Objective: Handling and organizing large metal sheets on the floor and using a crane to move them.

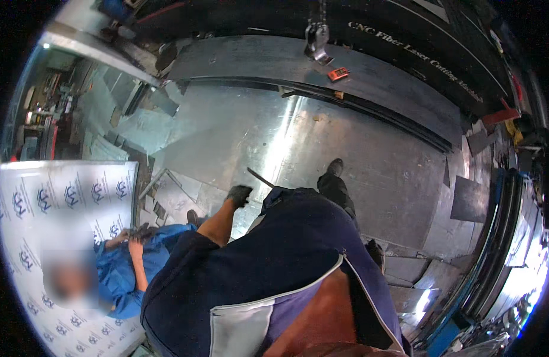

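My left hand (239,196), in a dark glove, hangs out to the left of my body over the metal floor. Its fingers look curled together, and nothing shows in them. A thin dark strip (260,177) juts out past the front of my navy shirt (274,250), a little right of that hand and apart from it. Its lower end is hidden behind the shirt. On the shirt's right edge a dark shape (375,253) may be my gloved right hand; its fingers do not show clearly.
Sheet metal (381,166) covers the floor ahead, beside my shoe (335,166). Long dark bars (369,110) lie along a grey ledge. There, an orange device (338,74) sits under a hanging hook (318,44). A co-worker in blue (119,273) is close on my left, holding a dark object.
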{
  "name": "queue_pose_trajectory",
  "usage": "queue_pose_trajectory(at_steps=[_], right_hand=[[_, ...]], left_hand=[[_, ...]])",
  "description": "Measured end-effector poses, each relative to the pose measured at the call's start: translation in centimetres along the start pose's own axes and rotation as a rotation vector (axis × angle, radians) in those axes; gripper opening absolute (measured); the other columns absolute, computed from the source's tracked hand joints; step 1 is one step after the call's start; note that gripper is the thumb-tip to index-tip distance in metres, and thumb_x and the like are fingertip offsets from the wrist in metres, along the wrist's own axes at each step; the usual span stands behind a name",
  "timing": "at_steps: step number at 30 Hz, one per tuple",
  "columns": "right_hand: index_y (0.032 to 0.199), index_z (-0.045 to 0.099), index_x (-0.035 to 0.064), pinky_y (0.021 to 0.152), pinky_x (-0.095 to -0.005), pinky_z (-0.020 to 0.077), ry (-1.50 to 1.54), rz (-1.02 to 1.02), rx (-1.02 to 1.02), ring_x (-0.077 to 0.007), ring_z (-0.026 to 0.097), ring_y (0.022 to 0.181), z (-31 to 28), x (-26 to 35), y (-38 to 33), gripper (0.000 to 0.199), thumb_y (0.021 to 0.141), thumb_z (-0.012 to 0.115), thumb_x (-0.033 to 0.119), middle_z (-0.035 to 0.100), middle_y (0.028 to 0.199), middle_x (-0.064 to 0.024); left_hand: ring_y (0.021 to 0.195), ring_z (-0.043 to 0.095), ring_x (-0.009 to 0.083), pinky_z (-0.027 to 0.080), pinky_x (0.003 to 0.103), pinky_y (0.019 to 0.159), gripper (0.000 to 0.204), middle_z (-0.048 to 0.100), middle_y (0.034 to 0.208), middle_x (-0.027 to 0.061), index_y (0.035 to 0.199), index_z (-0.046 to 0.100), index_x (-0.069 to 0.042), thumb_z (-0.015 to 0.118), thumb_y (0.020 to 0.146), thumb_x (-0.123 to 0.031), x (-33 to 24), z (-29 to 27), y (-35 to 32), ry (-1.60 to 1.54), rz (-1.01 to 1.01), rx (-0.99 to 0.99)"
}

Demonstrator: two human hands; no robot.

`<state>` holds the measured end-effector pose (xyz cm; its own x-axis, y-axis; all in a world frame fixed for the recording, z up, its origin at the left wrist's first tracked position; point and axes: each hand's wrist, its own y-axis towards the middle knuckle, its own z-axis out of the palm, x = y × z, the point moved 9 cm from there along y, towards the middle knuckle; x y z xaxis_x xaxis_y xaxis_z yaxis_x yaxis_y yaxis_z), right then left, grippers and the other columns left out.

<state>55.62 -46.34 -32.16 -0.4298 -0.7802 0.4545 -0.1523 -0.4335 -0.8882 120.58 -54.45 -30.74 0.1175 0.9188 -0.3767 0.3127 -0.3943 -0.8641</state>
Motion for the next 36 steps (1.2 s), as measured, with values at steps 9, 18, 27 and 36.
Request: queue_pose_trajectory(at_steps=[9, 18, 27, 36], right_hand=[[0.1, 0.056, 0.0095, 0.041, -0.0346, 0.0445, -0.081, 0.074, 0.178, -0.022, 0.059, 0.056, 4.2, 7.4, 7.2, 0.024, 0.09, 0.062, 0.03, 0.06, 0.077, -0.0059], [0.103, 0.059, 0.0122, 0.046, -0.0333, 0.0468, -0.643, -0.458, 0.246, -0.0196, 0.059, 0.058, 7.9, 23.9, 14.3, 0.027, 0.09, 0.06, 0.035, 0.061, 0.079, -0.0041], [0.105, 0.065, 0.011, 0.043, -0.0303, 0.0461, -0.378, -0.079, -0.008, -0.017, 0.06, 0.054, 15.0, 23.2, 8.3, 0.023, 0.089, 0.061, 0.026, 0.065, 0.078, -0.0042], [0.114, 0.06, 0.0069, 0.044, -0.0301, 0.0459, -0.158, 0.033, 0.0, -0.0175, 0.06, 0.059, 21.8, 14.9, 5.7, 0.042, 0.083, 0.07, 0.034, 0.063, 0.085, -0.0058]], left_hand=[[0.077, 0.065, 0.0218, 0.051, 0.035, 0.058, 0.034, 0.064, 0.105, 0.0068, 0.119, 0.059, -0.015, 0.057, 0.09, -0.032, -4.5, -3.1, -3.2, -0.283, 0.123, -0.014], [0.086, 0.066, 0.0193, 0.052, 0.03, 0.066, 0.046, 0.064, 0.111, 0.0045, 0.129, 0.052, -0.013, 0.063, 0.087, -0.027, -24.5, -4.4, -7.1, -0.413, 0.426, 0.003], [0.121, 0.05, 0.029, 0.051, 0.04, 0.092, 0.072, 0.047, 0.135, 0.0121, 0.141, 0.035, -0.009, 0.073, 0.082, -0.026, -53.2, -6.5, -7.5, 0.006, 1.301, -0.065], [0.138, 0.028, 0.0298, 0.03, 0.042, 0.113, 0.072, 0.04, 0.142, 0.0119, 0.143, 0.033, -0.017, 0.071, 0.082, -0.03, -73.7, 3.7, -8.7, 1.045, 1.691, -0.052]])
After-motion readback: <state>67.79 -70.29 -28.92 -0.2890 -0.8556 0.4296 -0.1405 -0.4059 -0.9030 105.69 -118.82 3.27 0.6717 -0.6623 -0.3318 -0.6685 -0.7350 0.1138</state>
